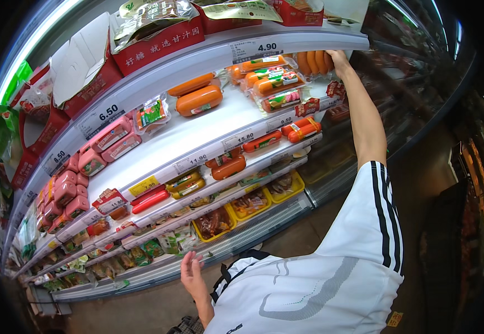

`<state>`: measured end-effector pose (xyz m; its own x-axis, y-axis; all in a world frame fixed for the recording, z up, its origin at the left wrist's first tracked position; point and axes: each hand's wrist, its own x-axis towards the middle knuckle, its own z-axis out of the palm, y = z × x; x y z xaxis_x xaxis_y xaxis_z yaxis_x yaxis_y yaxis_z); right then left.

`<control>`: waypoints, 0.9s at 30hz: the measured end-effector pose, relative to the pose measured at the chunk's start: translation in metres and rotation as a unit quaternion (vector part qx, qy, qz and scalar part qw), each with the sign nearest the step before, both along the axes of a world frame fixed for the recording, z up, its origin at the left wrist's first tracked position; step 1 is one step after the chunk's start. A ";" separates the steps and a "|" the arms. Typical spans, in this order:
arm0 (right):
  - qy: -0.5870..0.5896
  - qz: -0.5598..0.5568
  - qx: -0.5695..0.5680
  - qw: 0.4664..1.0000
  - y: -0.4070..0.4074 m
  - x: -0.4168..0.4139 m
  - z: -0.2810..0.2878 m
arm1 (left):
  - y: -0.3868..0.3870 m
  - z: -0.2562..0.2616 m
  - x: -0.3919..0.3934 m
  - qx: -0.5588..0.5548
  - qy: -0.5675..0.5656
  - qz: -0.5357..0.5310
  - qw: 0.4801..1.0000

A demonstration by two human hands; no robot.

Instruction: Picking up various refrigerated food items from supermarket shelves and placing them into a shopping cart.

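My right hand (339, 61) reaches to the right end of the upper sausage shelf, against a clear pack of orange sausages (312, 62). Its fingers are partly hidden by the pack and the shelf lip above, so the grip does not show. Left of that pack lies a pile of wrapped orange sausages (273, 81). Two thick orange sausages (199, 101) rest farther left on the white shelf (208, 129). Down in front of the refrigerated case, my left hand (192, 272) hangs with loosely bent fingers apart and nothing in it.
Pink wrapped ham blocks (110, 142) are stacked toward the left. Red cardboard boxes (158, 48) stand on the shelf above. Lower tiers carry red sausages (150, 201) and yellow meat trays (248, 204). A projecting price rail (242, 52) runs over the upper sausage shelf.
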<state>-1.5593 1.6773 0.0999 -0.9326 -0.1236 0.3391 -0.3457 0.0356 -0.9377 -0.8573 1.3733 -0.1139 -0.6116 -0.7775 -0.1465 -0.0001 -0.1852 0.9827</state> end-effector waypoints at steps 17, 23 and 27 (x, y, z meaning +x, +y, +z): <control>-0.051 -0.090 0.235 0.966 -0.006 -0.012 -0.026 | 0.003 -0.004 -0.004 -0.001 -0.008 0.009 1.000; 0.018 -0.136 0.363 0.922 -0.005 -0.016 -0.024 | -0.002 -0.007 0.000 -0.017 -0.010 0.004 1.000; 0.153 -0.231 0.344 0.897 -0.020 -0.003 -0.028 | -0.002 -0.009 0.010 -0.018 -0.016 0.027 0.999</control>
<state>-1.5618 1.6570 0.0720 -0.8146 -0.0259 0.5794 -0.3825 0.7750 -0.5030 -0.8471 1.3714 -0.1234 -0.5640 -0.8145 -0.1363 -0.0229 -0.1495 0.9885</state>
